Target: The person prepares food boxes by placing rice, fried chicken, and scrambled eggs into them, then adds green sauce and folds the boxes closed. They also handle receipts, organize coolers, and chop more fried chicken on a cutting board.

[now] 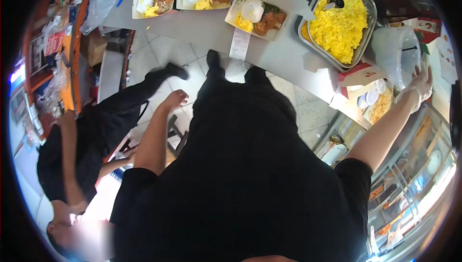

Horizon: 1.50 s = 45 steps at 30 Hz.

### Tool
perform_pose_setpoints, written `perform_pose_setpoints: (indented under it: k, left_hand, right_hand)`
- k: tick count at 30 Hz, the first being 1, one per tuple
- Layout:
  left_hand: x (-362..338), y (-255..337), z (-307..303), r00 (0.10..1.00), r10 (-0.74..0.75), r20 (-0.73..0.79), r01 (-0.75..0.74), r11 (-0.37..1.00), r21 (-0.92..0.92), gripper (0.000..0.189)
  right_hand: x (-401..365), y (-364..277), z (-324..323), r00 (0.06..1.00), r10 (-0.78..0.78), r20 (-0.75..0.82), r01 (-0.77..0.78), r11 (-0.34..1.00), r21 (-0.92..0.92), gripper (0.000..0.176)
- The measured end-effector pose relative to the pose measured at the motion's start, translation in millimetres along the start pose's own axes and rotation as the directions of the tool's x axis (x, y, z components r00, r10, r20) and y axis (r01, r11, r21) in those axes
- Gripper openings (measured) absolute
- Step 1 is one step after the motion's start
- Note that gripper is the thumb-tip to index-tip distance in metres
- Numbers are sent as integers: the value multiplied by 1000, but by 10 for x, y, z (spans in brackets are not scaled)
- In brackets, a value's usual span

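Note:
My left hand (pixel 177 99) hangs over the tiled floor, bare, its fingers loosely bent and apart, holding nothing visible. At the right, my right hand (pixel 421 85) wears a clear plastic glove. Its fingers are stretched out beside the clear plastic tub (pixel 397 53); whether they touch its side cannot be made out. A metal tray of yellow rice (pixel 337 26) with a dark utensil in it stands left of the tub. Three paper boxes, one at the left (pixel 136 12), one in the middle (pixel 181 2) and one nearer the tray (pixel 284 24), hold white rice, yellow food and brown meat.
A paper slip (pixel 239 44) hangs at the counter's edge (pixel 192 29). Below the tub lie a red and white carton (pixel 361 75) and shredded food (pixel 381 106). A co-worker in black (pixel 106 122) is at the left, near shelves (pixel 72 45). A glass case (pixel 414 166) stands lower right.

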<state>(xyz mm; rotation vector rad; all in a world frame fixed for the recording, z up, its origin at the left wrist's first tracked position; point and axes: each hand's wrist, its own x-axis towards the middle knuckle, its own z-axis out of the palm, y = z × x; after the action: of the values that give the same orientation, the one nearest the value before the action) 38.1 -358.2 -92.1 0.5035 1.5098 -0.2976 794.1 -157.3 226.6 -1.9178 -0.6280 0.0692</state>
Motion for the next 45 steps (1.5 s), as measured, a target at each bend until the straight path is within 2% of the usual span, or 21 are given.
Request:
perform_pose_setpoints:
  k: [2, 3, 5, 6, 7, 8, 11, 13, 16, 20, 22, 23, 26, 30, 32, 34, 35, 36, 38, 40, 45]
  left_hand:
    - [415, -480, 73, 899, 366, -242, -281, 903, 324, 19]
    - [272, -426, 206, 870, 386, -307, -242, 876, 417, 18]
    - [-25, -135, 562, 880, 341, -332, -133, 847, 515, 24]
    - [-65, -108, 653, 880, 334, -337, -125, 848, 515, 24]
    - [-88, -85, 730, 906, 315, -284, -135, 849, 511, 25]
    - [-110, -49, 796, 926, 298, -232, -147, 851, 505, 27]
    - [-381, 223, 990, 865, 358, -351, -220, 900, 377, 27]
    - [-551, 438, 926, 736, 513, -441, -409, 857, 314, 26]
    - [-831, 1031, 645, 536, 464, -705, -551, 825, 124, 17]
    - [-1594, 2271, -195, 107, 645, -757, -694, 594, 408, 23]
    - [-1937, 3010, -563, -112, 720, -685, -643, 473, 603, 26]
    - [-2047, 3409, -677, -97, 734, -672, -791, 353, 500, 24]
    - [-2008, 4425, -1211, -238, 836, -494, -724, 186, 664, 27]
    - [-1652, 5606, -1885, -229, 890, -395, -534, 225, 815, 33]
    - [-1538, 5956, -2051, -215, 910, -354, -473, 220, 853, 36]
    - [-1654, 6252, -2116, -59, 909, -412, -537, 320, 781, 33]
    - [-1121, 6593, -2475, -257, 876, -408, -322, 321, 891, 25]
    - [-927, 6787, -2713, -248, 885, -394, -339, 302, 891, 25]
    - [-780, 7163, -3024, -232, 967, -103, 7, 107, 994, 40]
    - [-926, 7294, -2973, -135, 977, -165, -21, 164, 986, 33]
    - [-509, 7693, -3235, -168, 983, -70, -63, 61, 996, 33]
  right_hand:
    - [-422, 296, 109, 984, 11, 176, -49, 976, 212, 31]
    - [-875, 193, 242, 963, -82, 256, 64, 995, 79, 28]
    - [-1580, 316, 457, 830, 65, 553, -103, 994, 37, 33]
    - [-1821, 421, 465, 630, 18, 776, 17, 999, -37, 32]
    - [-2042, 410, 562, 426, 243, 871, -197, 965, -173, 30]
    - [-2263, 484, 621, 293, 216, 932, -243, 959, -146, 31]
    - [-2570, 654, 711, 116, 288, 951, -143, 952, -271, 34]
    - [-2572, 705, 714, -51, 12, 999, 300, 954, 3, 35]
    - [-2430, 568, 720, -188, 33, 982, 446, 893, 56, 37]
    - [-2229, 405, 788, -80, 140, 987, 395, 914, -98, 42]
    - [-2210, 456, 745, 89, 56, 994, 395, 914, -87, 35]
    - [-2200, 442, 701, 99, 44, 994, 401, 913, -81, 35]
    - [-2264, 347, 608, 270, 95, 958, 248, 955, -164, 32]
    - [-2515, 334, 431, 417, 218, 882, 78, 958, -274, 33]
    - [-2786, 304, 335, 497, 457, 737, -253, 889, -381, 35]
    - [-3117, 239, 268, 543, 537, 645, -420, 839, -346, 37]
    - [-3279, 226, 206, 549, 607, 574, -564, 776, -282, 38]
    - [-3479, 257, 139, 568, 620, 541, -615, 757, -222, 39]
    - [-3854, 147, 72, 567, 666, 485, -662, 719, -212, 41]
    - [-4140, 96, -51, 587, 680, 441, -675, 711, -199, 40]
    - [-4683, -429, -114, 607, 776, 172, -773, 627, -96, 33]
